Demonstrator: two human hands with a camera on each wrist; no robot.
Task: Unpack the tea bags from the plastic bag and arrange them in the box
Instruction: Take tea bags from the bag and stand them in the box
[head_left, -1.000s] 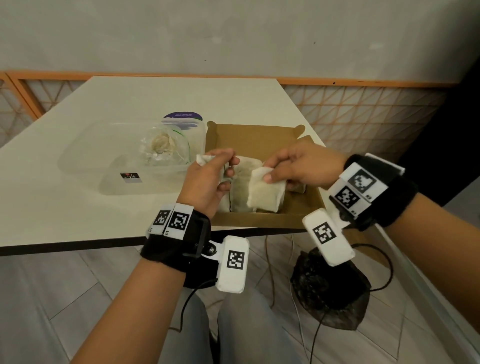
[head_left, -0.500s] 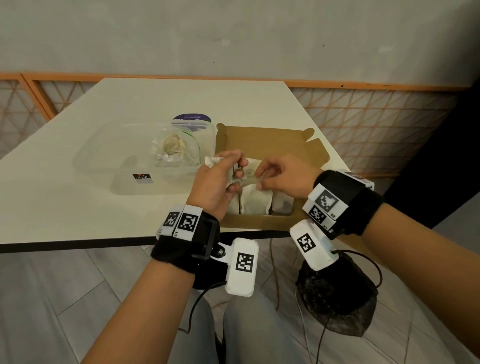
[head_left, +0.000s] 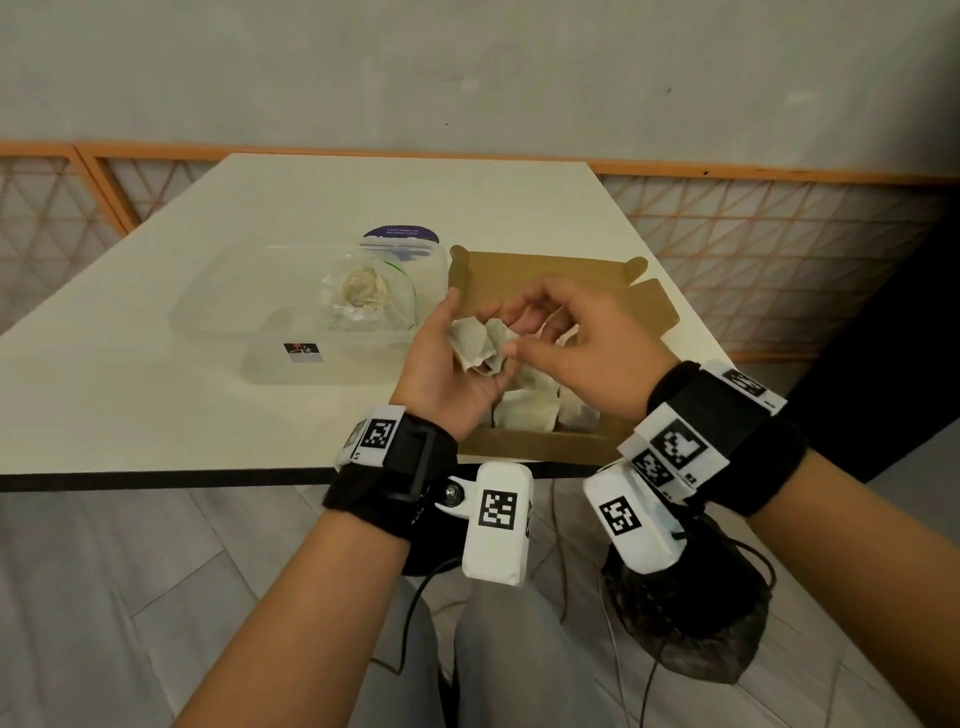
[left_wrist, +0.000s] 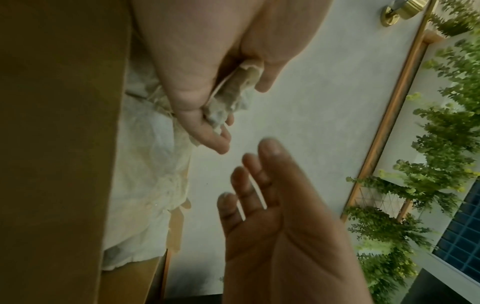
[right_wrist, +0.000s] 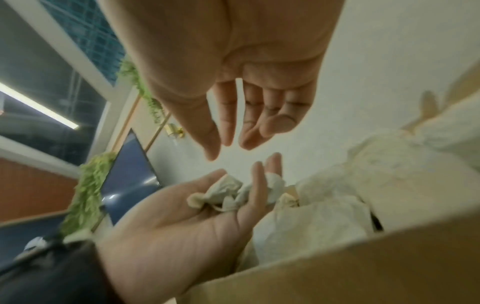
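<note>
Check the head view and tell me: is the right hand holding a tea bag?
No: the right hand hovers with loose, empty fingers, while the tea bags lie in the left hand.

Black wristbands (head_left: 395, 488), white marker-tagged camera pods (head_left: 497, 525), grey trousers (head_left: 519, 670).

Tea bags (head_left: 475, 345) in your left hand (head_left: 447, 374): thin, crinkled, matt paper.
Box (head_left: 540, 270): plain brown cardboard, matt.
Plastic bag (head_left: 369, 296): clear, glossy, wrinkled film.
Tub (head_left: 223, 306): clear, smooth plastic.
Table (head_left: 260, 208): smooth cream top, faint sheen.
Your wrist bands (head_left: 389, 493): black, fuzzy cloth.
</note>
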